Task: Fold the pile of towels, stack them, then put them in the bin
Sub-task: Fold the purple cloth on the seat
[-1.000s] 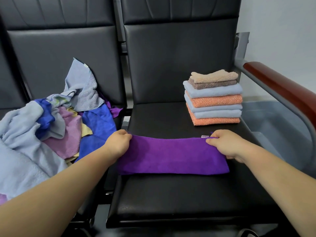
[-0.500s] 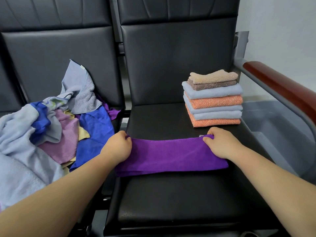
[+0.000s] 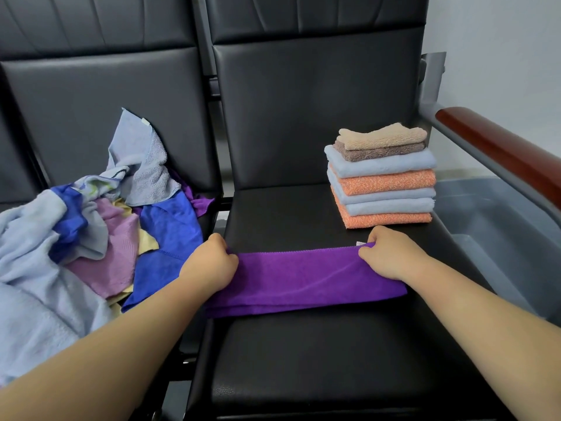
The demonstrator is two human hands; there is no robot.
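Note:
A purple towel [image 3: 300, 278], folded into a long strip, lies across the black seat [image 3: 318, 360]. My left hand [image 3: 209, 262] grips its left end with curled fingers. My right hand [image 3: 388, 256] pinches the far right corner, where a small white tag shows. Behind my right hand stands a stack of folded towels [image 3: 382, 177] in tan, brown, light blue and orange. A loose pile of unfolded towels [image 3: 91, 226] in blue, lilac, yellow and light blue covers the seat to the left. The grey bin [image 3: 498, 226] sits on the floor right of the chair.
A wooden armrest [image 3: 504, 147] on a grey metal bar runs along the right side, above the bin. Black seat backs rise behind both seats. A gap separates the two seats.
Both hands have slid the purple towel's far edge slightly away from me and closer to the folded stack. The towel's front edge lies a little more slanted.

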